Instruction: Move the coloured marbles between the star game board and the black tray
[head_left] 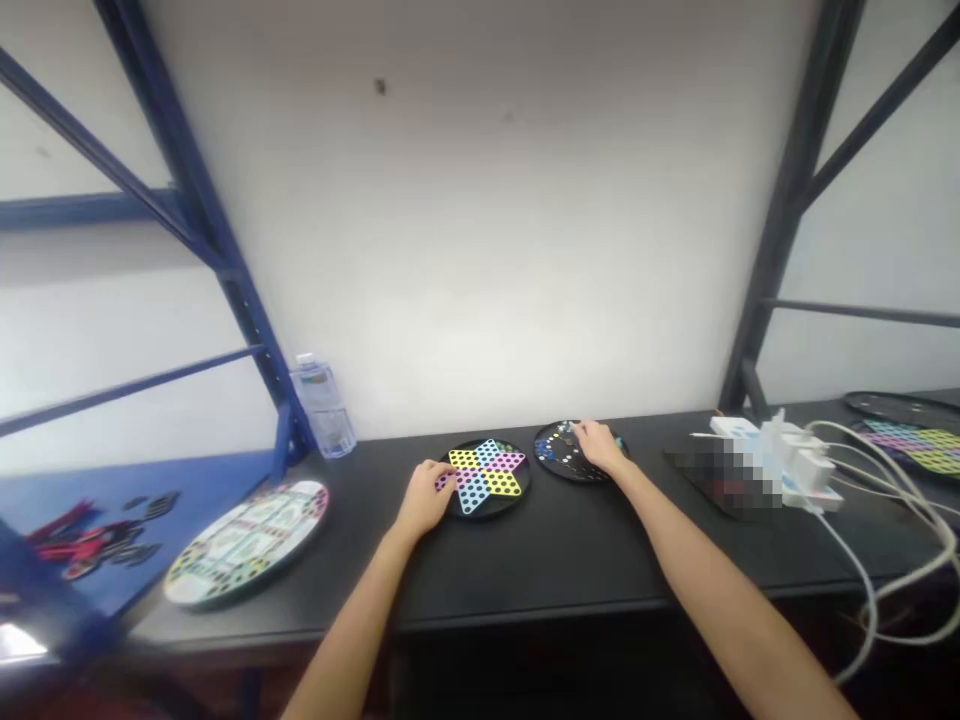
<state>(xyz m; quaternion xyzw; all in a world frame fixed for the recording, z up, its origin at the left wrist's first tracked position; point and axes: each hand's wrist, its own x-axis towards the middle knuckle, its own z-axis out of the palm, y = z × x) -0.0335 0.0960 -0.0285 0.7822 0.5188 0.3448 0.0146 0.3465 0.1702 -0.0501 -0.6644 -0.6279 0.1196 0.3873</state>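
Note:
A round black Chinese checkers board (487, 478) with a star of yellow, blue and pink points lies on the dark table. My left hand (425, 497) is at its left edge, fingers curled together over the pink point; anything small between them is hidden. To the right, a round black tray (559, 467) holds small white and blue pieces, some along its rim. Over its right part is my right hand (598, 444), fingertips bent down and closed among the pieces. What they pinch, if anything, is too small to make out.
A white round game board (247, 540) lies at the left, near a clear plastic bottle (324, 405). White power strips with plugs (795, 460) and looping cables (900, 480) occupy the right. Another coloured board (919, 440) is farther right. Blue and dark shelf posts flank the table before a white wall.

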